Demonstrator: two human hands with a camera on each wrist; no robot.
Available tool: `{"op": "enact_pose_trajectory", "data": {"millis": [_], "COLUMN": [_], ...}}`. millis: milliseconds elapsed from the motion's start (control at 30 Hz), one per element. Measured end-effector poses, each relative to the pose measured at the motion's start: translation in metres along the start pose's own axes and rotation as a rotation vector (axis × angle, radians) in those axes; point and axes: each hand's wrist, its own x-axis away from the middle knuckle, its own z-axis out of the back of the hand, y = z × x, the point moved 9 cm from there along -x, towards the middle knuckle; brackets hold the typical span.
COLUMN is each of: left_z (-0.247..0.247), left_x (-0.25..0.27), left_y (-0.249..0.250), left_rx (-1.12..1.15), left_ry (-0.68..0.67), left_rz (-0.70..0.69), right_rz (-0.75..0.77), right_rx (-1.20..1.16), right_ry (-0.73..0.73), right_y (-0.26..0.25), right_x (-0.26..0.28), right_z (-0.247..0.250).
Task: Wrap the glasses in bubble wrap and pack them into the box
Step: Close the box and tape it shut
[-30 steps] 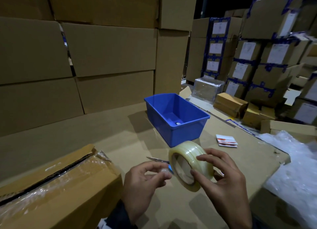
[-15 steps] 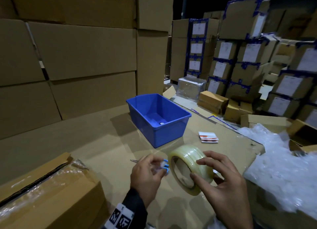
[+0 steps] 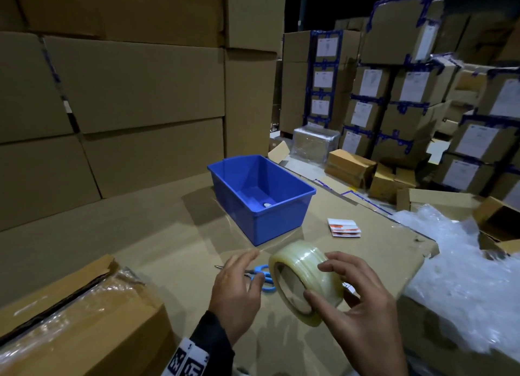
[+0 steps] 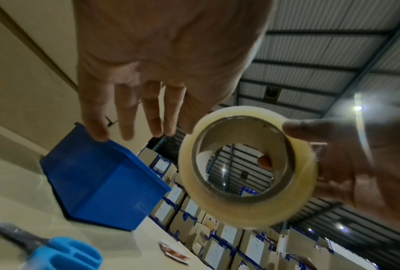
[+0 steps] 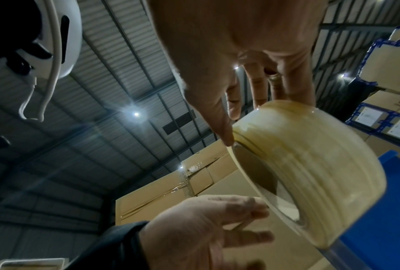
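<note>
My right hand (image 3: 351, 305) grips a roll of clear packing tape (image 3: 306, 266) a little above the cardboard tabletop, thumb on its top and fingers under it. The left wrist view shows the roll (image 4: 187, 173) end-on, with the right hand (image 4: 356, 164) behind it. The roll (image 5: 309, 164) also shows in the right wrist view. My left hand (image 3: 242, 280) hovers just left of the roll with straight, spread fingers (image 4: 127, 124) and holds nothing. Blue-handled scissors (image 3: 263, 270) lie on the table beneath it. Crumpled bubble wrap (image 3: 464, 277) lies at the right. No glasses are in view.
A blue plastic bin (image 3: 281, 221) stands beyond the hands with a small white object inside. A plastic-covered cardboard box (image 3: 70, 319) sits at the lower left. Small printed cards (image 3: 343, 227) lie right of the bin. Stacked cartons wall in the back and right.
My left hand, earlier pinched at the fingertips beside the roll and scissors, has opened and spread its fingers. The right hand keeps the roll in nearly the same place.
</note>
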Motion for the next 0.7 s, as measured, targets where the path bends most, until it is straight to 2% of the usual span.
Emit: {"op": "enact_pose_trajectory", "data": {"millis": [100,133,267,333,400,433,500,567,700], "left_z": [0.026,0.032,0.041,0.031,0.009,0.003,0.002,0.009,0.022], "left_x": [0.003,0.003,0.014,0.024,0.035,0.039,0.041,0.038,0.034], "left_y": [-0.01,-0.014,-0.003,0.0,-0.002,-0.002,-0.004,-0.006,-0.003], "left_rx": [0.099,0.141,0.259,0.324,0.513,0.633,0.86,0.99,0.906], "left_ry": [0.167,0.182,0.097,-0.019,-0.203,-0.247,-0.22,-0.123,-0.036], "left_rz": [0.099,0.144,0.233,0.377,0.554,0.62,0.695,0.71,0.595], "right_rz": [-0.006,-0.006,0.011,0.023,0.053,0.067,0.06,-0.011,-0.264], "right_rx": [-0.002,-0.006,-0.027,-0.031,-0.037,-0.037,-0.04,-0.097,-0.227], "right_ry": [-0.026,-0.039,-0.084,-0.106,-0.138,-0.155,-0.187,-0.223,-0.288], "right_y": [-0.001,-0.001,-0.005,-0.01,-0.015,-0.017,-0.018,-0.013,0.003], "right_x": [0.001,0.001,0.002,0.002,0.003,0.004,0.006,0.006,0.005], "right_z": [-0.009,-0.012,-0.022,-0.029,-0.038,-0.043,-0.051,-0.057,-0.074]}}
